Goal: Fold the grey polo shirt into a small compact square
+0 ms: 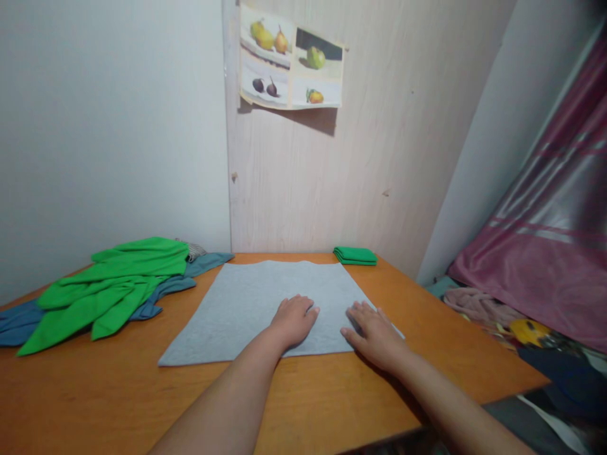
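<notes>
A light grey cloth (246,309) lies spread flat on the orange-brown wooden table (303,404), its near edge almost straight. My left hand (294,319) rests palm down on the cloth, right of its middle, fingers stretched forward. Near the cloth's right edge, my right hand (374,332) also lies palm down, with its fingers extended and the thumb apart. Nothing is held in either hand. Parts of the cloth under both palms are hidden.
On the left, a bright green cloth (118,278) is heaped over blue fabric (21,322). A folded green cloth (355,255) sits at the table's far edge. Behind stands a wall with a fruit picture (291,60). A pink curtain (531,253) hangs right, above piled clothes.
</notes>
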A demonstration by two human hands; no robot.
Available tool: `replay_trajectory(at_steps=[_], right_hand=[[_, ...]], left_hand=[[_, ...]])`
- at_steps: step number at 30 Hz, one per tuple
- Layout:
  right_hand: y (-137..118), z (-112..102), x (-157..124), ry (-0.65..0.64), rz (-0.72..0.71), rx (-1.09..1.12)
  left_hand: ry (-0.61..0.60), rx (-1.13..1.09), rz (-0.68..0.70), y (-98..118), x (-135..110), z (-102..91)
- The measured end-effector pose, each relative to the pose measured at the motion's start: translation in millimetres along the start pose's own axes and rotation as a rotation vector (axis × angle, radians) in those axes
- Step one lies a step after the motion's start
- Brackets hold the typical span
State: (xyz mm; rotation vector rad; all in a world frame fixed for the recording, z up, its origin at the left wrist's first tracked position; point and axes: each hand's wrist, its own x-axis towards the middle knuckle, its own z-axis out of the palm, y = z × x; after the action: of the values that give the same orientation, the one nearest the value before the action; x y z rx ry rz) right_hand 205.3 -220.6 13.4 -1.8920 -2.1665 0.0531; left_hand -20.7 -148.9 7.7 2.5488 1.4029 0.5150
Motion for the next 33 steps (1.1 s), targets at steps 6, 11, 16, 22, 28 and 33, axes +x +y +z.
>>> replay_trajectory(at_steps=[6,11,16,22,28,33], right_hand=[[-52.3,-8.4,-18.0,0.107,-0.327,0.163],[-56.8,-3.6,-29.3,0.025,-0.338,0.153],[-60.6,-8.5,-31.1,-0.02,-0.32,0.181],[-75.3,-10.1,-28.3,-0.073,-0.338,0.212],[-69.5,-7.2,-18.6,0.024,-0.258,0.219],[-59.8,-3.5,-8.2,-0.046,-0.243,0.267]], left_hand=[[-0.001,-0.003,0.03,-0.9,0.9,-4.4],[-0.015,0.003,0.031,-2.8,0.9,-2.0],[-0.014,-0.012,0.006,-6.1,2.7,4.0],[-0.008,-0.058,-0.012,-9.1,3.9,10.6],[0.014,-0.164,-0.015,-10.2,8.0,9.0],[0.064,-0.37,-0.04,-15.6,12.1,7.8]])
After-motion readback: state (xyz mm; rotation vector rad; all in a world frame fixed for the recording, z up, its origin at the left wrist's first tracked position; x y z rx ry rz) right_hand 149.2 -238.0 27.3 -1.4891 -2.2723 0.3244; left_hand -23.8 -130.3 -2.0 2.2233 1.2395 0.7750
